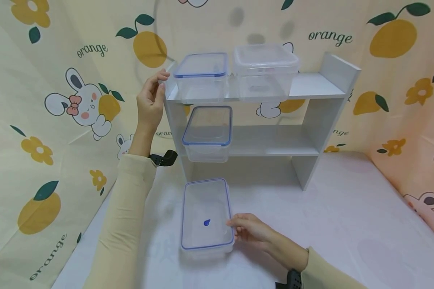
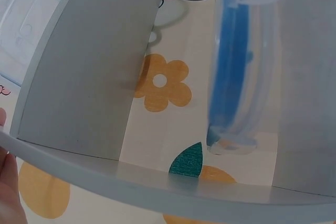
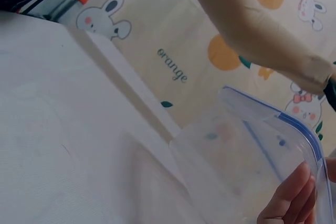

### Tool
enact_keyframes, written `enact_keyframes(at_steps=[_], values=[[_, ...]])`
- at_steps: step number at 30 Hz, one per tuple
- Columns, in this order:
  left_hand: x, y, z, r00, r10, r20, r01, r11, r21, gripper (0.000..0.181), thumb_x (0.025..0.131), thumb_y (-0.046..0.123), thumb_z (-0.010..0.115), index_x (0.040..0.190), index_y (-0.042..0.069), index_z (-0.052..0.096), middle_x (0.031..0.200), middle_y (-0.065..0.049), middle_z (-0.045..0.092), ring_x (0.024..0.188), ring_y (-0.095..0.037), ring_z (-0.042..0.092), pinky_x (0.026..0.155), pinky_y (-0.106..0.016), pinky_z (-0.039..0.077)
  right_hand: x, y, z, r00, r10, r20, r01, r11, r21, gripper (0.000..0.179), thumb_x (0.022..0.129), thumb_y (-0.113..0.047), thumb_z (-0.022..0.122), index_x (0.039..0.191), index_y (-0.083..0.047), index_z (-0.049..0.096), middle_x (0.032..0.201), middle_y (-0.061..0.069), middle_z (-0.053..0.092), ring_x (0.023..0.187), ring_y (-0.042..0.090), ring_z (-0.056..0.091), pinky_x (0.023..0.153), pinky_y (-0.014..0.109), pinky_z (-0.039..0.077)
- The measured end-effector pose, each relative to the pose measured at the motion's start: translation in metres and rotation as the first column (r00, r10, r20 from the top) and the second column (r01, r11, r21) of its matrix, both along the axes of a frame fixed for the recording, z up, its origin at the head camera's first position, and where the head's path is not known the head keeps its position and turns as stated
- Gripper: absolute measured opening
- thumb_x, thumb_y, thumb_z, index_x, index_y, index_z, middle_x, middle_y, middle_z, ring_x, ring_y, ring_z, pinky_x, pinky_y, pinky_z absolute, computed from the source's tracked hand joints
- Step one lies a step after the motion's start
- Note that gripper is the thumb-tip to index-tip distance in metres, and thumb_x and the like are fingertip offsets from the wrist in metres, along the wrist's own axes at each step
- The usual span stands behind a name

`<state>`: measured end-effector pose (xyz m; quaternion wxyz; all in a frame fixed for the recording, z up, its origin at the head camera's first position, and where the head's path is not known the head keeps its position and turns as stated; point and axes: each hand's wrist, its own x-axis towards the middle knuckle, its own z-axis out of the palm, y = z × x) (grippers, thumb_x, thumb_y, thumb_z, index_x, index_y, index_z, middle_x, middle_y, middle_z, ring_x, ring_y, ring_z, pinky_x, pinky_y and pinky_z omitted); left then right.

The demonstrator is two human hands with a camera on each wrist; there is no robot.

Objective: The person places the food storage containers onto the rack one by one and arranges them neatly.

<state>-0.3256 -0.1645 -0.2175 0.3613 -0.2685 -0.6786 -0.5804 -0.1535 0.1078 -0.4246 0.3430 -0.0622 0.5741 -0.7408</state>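
At the upper left corner of a white shelf rack (image 1: 271, 140), my left hand (image 1: 151, 96) holds the edge of the side panel. In the left wrist view, fingers (image 2: 8, 187) show at the panel's edge. My right hand (image 1: 252, 230) pinches the right rim of a clear, blue-rimmed food container (image 1: 206, 202) in front of the rack. Seen from the right wrist, this container (image 3: 231, 166) is tilted, with fingers (image 3: 291, 198) against its side. Whether its base touches the table cannot be told.
On the rack's top stand a blue-rimmed container (image 1: 202, 86) and a clear-lidded container (image 1: 265, 76). Another blue-rimmed container (image 1: 207, 128) is on the middle shelf at left, jutting forward. A white table (image 1: 329, 224) lies below, with a printed cloth (image 1: 58, 160) around.
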Motion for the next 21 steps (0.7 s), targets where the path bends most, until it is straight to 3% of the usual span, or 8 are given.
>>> enact_keyframes(at_steps=[6,14,21], values=[[0.000,0.000,0.002,1.000,0.004,-0.003,-0.004,1.000,0.004,0.023,0.099,0.002,0.043,0.113,-0.011,0.055,0.133,-0.020,0.059,0.136,-0.021,0.050,0.118,-0.028,0.038,0.003,0.009,0.006,1.000,0.014,-0.019,-0.015,1.000,-0.008,0.024,0.090,-0.014,0.056,0.067,-0.022,0.057,0.063,-0.014,0.058,0.059,-0.002,0.053,0.060,0.010,0.047],[-0.003,0.003,0.003,0.999,-0.035,-0.010,0.035,0.999,0.021,0.023,0.098,0.000,0.043,0.113,-0.014,0.054,0.132,-0.023,0.057,0.137,-0.021,0.049,0.118,-0.028,0.038,0.006,0.023,0.011,0.999,0.012,-0.039,-0.014,0.999,-0.035,0.019,0.091,-0.012,0.054,0.076,-0.020,0.061,0.063,-0.015,0.061,0.058,-0.003,0.054,0.058,0.010,0.047],[-0.002,0.001,0.000,1.000,-0.005,0.006,0.005,1.000,0.018,0.022,0.098,0.002,0.044,0.112,-0.011,0.055,0.131,-0.021,0.058,0.136,-0.019,0.050,0.118,-0.027,0.038,0.012,0.035,0.017,0.998,0.050,-0.041,-0.053,0.996,-0.075,0.021,0.092,-0.011,0.053,0.078,-0.022,0.063,0.068,-0.016,0.061,0.062,-0.004,0.055,0.063,0.011,0.050]])
